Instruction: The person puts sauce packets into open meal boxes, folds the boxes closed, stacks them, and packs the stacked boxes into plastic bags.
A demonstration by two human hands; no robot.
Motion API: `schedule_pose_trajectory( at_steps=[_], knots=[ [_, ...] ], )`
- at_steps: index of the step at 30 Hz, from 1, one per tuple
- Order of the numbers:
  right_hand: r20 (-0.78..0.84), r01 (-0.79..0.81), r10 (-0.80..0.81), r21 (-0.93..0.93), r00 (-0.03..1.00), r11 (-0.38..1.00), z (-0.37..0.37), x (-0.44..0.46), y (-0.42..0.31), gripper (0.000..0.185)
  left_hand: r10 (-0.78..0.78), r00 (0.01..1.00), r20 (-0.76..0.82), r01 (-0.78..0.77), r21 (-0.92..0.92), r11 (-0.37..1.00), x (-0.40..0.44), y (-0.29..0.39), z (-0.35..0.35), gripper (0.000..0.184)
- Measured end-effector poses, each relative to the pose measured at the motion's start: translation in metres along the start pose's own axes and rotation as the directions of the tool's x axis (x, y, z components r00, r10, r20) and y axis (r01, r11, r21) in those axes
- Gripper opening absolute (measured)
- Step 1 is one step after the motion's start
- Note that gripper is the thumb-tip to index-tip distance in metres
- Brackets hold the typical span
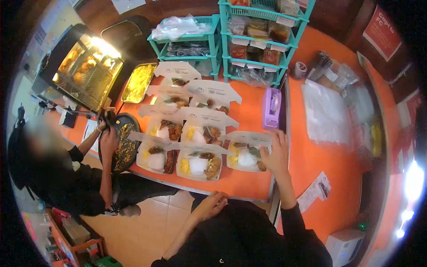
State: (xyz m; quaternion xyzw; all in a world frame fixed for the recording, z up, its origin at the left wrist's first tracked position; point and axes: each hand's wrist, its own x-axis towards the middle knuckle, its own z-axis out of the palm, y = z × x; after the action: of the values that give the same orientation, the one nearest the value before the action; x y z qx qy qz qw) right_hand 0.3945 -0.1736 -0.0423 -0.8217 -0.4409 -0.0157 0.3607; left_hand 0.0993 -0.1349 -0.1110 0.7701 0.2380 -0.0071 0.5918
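My right hand [277,155] is at the right end of the nearest right-hand meal box [229,167], its fingers stretched out and apart, thumb over the box's side. Whether it presses on the box I cannot tell. That open paper box holds white rice [247,159], yellow shreds, a green leaf and brown pieces. My left hand [212,206] hangs by the counter's front edge, fingers loosely bent and apart, nothing visible in it. Closest to it is another open meal box [199,177] with rice and fried chicken [213,168]. Several more filled boxes stand behind, lids raised.
At the left another person [84,182] reaches over a dark round pan [124,147]. Behind are a tray of yellow shreds [139,82] and a lit food warmer [86,71]. Teal racks [256,40], a purple tape dispenser [271,108] and plastic bags [327,111] stand at the back and right.
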Motion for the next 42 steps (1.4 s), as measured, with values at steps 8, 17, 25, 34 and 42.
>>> schedule_pose_trajectory(
  at_steps=[8,17,25,34,42],
  knots=[
    [0.252,0.042,0.057,-0.371,0.966,0.928,0.000,0.001,0.018,0.019,-0.016,0.997,0.075,0.022,-0.077,0.997,-0.011,-0.051,0.004,0.030],
    [0.109,-0.034,0.090,-0.435,0.990,0.900,0.018,-0.053,-0.009,0.009,0.328,0.936,0.131,-0.340,0.081,0.937,0.017,-0.021,-0.002,0.038],
    [0.228,-0.316,0.455,-0.461,0.861,0.829,-0.025,-0.122,-0.072,0.075,0.516,0.856,-0.032,-0.491,0.260,0.831,0.011,0.009,0.046,0.094],
    [0.272,-0.390,0.361,0.058,0.892,0.919,-0.036,-0.189,-0.024,0.076,0.271,0.866,-0.420,-0.243,0.121,0.963,0.005,-0.021,0.035,0.030],
    [-0.157,-0.531,0.510,-0.333,0.846,0.779,0.049,-0.212,0.017,0.052,0.274,0.820,-0.503,0.150,0.651,0.744,0.022,-0.028,0.059,0.061]
  ],
)
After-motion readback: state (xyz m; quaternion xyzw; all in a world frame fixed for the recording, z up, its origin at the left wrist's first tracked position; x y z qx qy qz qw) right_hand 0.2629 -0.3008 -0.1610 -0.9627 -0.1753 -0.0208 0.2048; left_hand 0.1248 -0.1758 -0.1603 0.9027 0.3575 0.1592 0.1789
